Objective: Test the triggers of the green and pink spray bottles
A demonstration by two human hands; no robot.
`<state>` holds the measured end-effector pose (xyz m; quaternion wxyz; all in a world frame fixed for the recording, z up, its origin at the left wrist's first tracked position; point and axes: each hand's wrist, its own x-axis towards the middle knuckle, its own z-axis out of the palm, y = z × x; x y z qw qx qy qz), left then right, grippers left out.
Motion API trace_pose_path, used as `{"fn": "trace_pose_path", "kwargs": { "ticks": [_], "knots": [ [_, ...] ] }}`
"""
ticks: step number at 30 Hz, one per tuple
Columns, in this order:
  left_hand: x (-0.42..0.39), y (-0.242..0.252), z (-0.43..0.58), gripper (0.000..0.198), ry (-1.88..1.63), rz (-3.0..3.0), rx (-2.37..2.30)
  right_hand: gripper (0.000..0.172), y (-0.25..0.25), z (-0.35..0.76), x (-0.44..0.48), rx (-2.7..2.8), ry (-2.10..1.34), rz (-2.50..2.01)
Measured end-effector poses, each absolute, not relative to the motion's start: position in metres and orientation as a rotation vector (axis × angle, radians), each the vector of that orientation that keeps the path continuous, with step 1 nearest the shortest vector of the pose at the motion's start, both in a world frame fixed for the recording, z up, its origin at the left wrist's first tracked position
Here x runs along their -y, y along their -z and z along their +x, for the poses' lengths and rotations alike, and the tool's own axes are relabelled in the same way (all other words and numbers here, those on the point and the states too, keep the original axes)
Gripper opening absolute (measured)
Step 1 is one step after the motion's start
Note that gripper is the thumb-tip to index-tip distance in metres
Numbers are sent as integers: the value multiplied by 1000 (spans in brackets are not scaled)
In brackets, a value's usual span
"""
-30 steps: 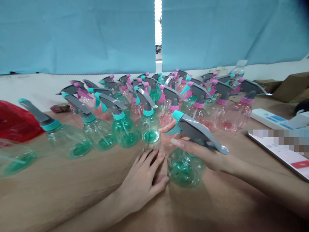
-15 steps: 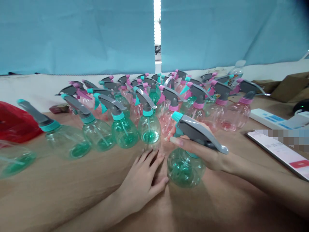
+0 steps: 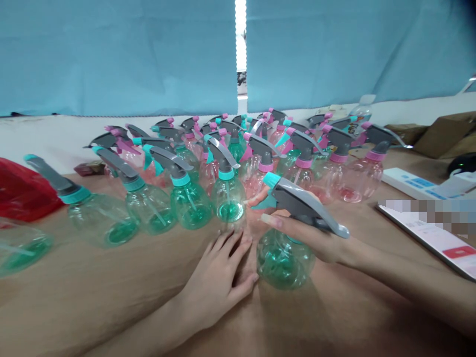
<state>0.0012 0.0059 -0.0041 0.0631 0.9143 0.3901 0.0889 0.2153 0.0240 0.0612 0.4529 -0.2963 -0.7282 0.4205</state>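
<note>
My right hand [image 3: 316, 233] is wrapped around the neck of a clear green spray bottle [image 3: 285, 260] with a grey and turquoise trigger head. One of its fingers reaches out past the turquoise trigger, and the thumb lies across the neck. The bottle stands upright at the front. To its left, my left hand [image 3: 223, 270] lies flat on the wooden table [image 3: 141, 297], fingers spread and holding nothing. Just beyond its fingertips is another green spray bottle [image 3: 228, 198]. A second green spray bottle [image 3: 190, 203] stands to the left of that one.
Several pink and green spray bottles crowd the back, among them a pink bottle [image 3: 360, 178]. A red plastic bag [image 3: 26, 193] lies at left. On the right are a phone [image 3: 427, 238], a white power strip [image 3: 412, 183] and a cardboard box [image 3: 446, 136]. Behind hangs a blue curtain [image 3: 119, 54].
A finger of my right hand has stretched forward and left from the trigger. The left hand has stayed in place. The whole view has shifted slightly.
</note>
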Motion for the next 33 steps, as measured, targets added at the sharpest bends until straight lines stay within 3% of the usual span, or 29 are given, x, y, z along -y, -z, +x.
{"fn": "trace_pose_path", "kwargs": {
  "ticks": [33],
  "knots": [
    [-5, 3, 1, 57, -286, 2749, -1168, 24, -65, 216, -20, 1793, -1021, -847]
  ]
}}
